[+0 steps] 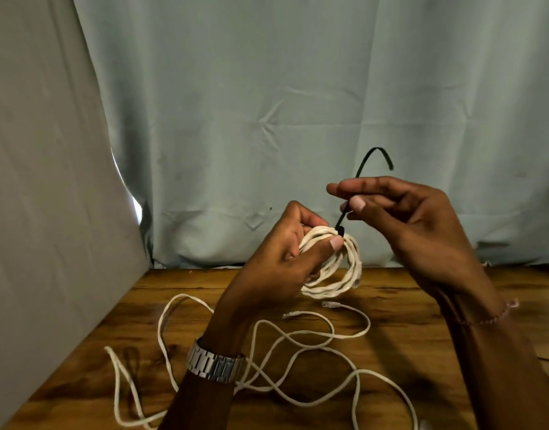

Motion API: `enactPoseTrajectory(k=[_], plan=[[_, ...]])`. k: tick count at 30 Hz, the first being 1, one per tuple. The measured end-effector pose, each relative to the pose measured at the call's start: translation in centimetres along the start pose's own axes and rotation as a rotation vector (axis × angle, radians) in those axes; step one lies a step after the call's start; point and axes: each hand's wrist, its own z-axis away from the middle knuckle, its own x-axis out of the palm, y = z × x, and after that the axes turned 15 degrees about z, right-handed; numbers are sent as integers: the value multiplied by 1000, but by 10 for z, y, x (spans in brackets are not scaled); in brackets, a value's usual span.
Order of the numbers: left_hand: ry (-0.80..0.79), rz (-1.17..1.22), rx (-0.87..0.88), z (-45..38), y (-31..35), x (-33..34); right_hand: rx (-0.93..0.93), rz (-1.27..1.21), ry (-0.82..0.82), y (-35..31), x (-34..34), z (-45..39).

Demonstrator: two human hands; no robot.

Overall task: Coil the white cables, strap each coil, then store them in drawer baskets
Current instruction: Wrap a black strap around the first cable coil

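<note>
A coil of white cable (335, 265) is held up above the far part of a wooden table (406, 330), gripped by the left hand (276, 259) with the thumb pressed across the top strands and the other fingers curled through and behind the loops. A black strap (358, 181) is fastened round the top of the coil, just beside the left thumb tip. Its free tail is pinched between the thumb and forefinger of the right hand (403, 225) and runs up from the coil, through the fingers, then arcs over above the hand and bends down at the end.

On the left wrist a metal watch (215, 364) is worn; a thin beaded bracelet (490, 318) is seen on the right wrist.

Below the hands, a loose white cable (298, 342) is spread over the table in wide, tangled loops, reaching from the left edge to the near right. Two clear plug ends (329, 304) lie close together under the coil, resting on the wood.

The table top is of dark, strongly grained brown wood. It is backed by a pale blue-grey cloth (298, 103), creased and hanging down to the table's far edge. To the left a plain grey panel (43, 181) is set at an angle, and a narrow bright gap is visible where it meets the cloth.
</note>
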Motion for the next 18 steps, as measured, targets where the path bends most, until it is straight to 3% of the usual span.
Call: enactPoseTrajectory(k=[4, 8, 18], plan=[[22, -6, 8, -1, 0, -3, 51, -44, 158, -6, 8, -1], [47, 20, 29, -3, -3, -6, 127, -108, 173, -13, 5, 4], [17, 22, 40, -4, -5, -9, 103, -162, 238, -34, 7, 18]])
